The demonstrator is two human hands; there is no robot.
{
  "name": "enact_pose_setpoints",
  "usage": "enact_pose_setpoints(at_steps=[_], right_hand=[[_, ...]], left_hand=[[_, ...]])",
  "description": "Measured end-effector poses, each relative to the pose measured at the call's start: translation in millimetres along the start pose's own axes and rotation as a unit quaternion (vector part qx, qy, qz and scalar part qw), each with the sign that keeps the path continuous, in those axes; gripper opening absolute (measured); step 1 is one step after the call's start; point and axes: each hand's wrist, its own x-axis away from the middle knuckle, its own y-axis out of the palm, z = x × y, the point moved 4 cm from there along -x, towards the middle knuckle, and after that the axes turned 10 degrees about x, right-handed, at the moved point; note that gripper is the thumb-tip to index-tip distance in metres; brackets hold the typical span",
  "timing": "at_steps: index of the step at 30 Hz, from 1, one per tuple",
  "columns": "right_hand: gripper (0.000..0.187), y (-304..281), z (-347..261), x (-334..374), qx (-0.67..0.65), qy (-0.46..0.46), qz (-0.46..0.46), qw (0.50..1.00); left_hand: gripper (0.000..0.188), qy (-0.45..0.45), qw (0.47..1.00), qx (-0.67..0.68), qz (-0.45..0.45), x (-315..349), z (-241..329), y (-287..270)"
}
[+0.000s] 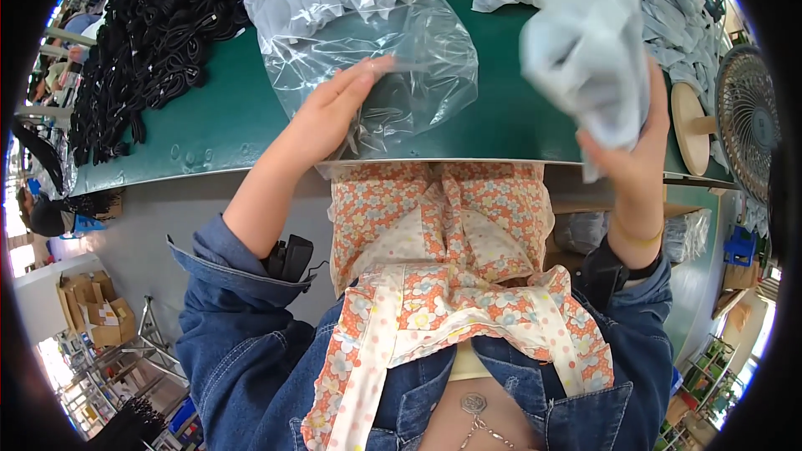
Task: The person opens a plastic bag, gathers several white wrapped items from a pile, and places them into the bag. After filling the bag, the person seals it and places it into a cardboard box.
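Note:
My left hand point(334, 113) lies over the near, loose part of a large clear plastic bag point(418, 92), its fingers stretched out and slightly blurred. Inside the bag's far end is a row of pale grey-white plastic packets point(313, 4). My right hand point(639, 159) grips the lower end of a bundle of similar pale plastic packets point(585, 54), raised over the table's right side. Motion smears the bundle, and it hides part of my fingers.
Coiled black cables point(167, 33) are heaped on the green table point(501, 108) at left. More pale packets point(681, 21) pile up at far right, near a round wooden piece point(689, 129) and a fan point(748, 121). Cardboard boxes point(104, 313) stand at lower left.

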Motion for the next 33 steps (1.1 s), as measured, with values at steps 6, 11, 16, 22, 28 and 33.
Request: enact_pose_setpoints(at_steps=[6,11,16,22,28,33], right_hand=[[0.075,95,-29,12,0.324,-0.059,-0.207,0.921],[0.071,149,-5,-25,0.393,-0.004,-0.210,0.895],[0.066,178,31,-104,0.103,-0.007,-0.096,0.990],[0.072,229,-6,-153,0.374,0.164,-0.212,0.888],[0.077,226,18,-123,0.302,-0.034,-0.140,0.942],[0.070,221,3,-98,0.413,-0.183,-0.092,0.887]], left_hand=[[0.038,0.063,0.984,-0.158,0.058,-2,47,17],[0.035,0.241,0.839,-0.474,0.116,2,77,54],[0.034,0.295,0.874,-0.361,0.137,6,88,48],[0.036,0.314,0.884,-0.325,0.122,-1,86,72],[0.038,0.256,0.818,-0.411,0.310,60,49,36],[0.015,0.081,0.895,-0.354,0.261,58,23,12]])
